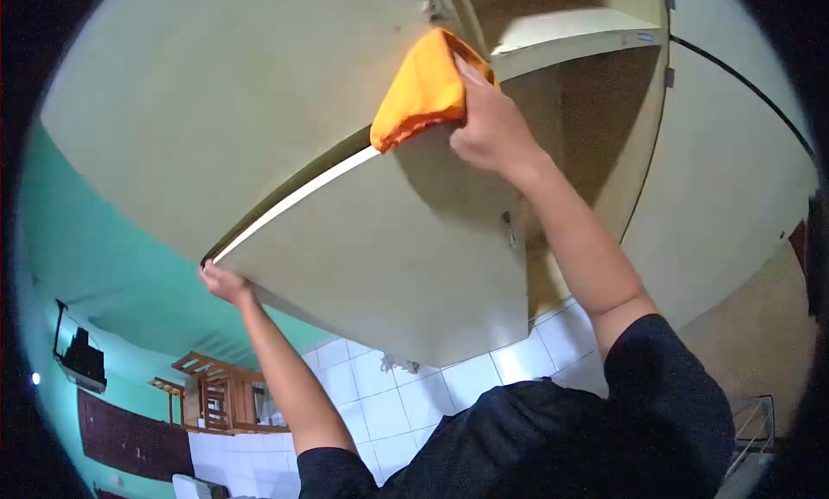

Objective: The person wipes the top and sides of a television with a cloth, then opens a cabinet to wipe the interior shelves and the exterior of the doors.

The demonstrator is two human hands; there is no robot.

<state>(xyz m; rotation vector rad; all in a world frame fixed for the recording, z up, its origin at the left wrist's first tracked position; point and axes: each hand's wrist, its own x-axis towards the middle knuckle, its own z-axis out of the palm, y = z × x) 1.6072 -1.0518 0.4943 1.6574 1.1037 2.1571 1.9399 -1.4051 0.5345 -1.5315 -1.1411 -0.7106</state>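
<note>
My right hand (494,123) grips an orange cloth (423,89) near the top edge of a pale lower cabinet door (380,240), close to the gap under the upper door (233,85). The cloth hangs folded over that edge. At the far left corner of the lower door, my left hand (224,282) has its fingers curled round the edge. Both doors stand swung out from the cabinet. A small metal latch (509,229) sits on the lower door's right side.
Behind the doors, the open cabinet shows a shelf (579,34) with a small blue mark on its front edge. Another cabinet door (734,154) stands at the right. White floor tiles (380,413), wooden chairs (220,391) and a wall-mounted black device (82,361) lie to the lower left.
</note>
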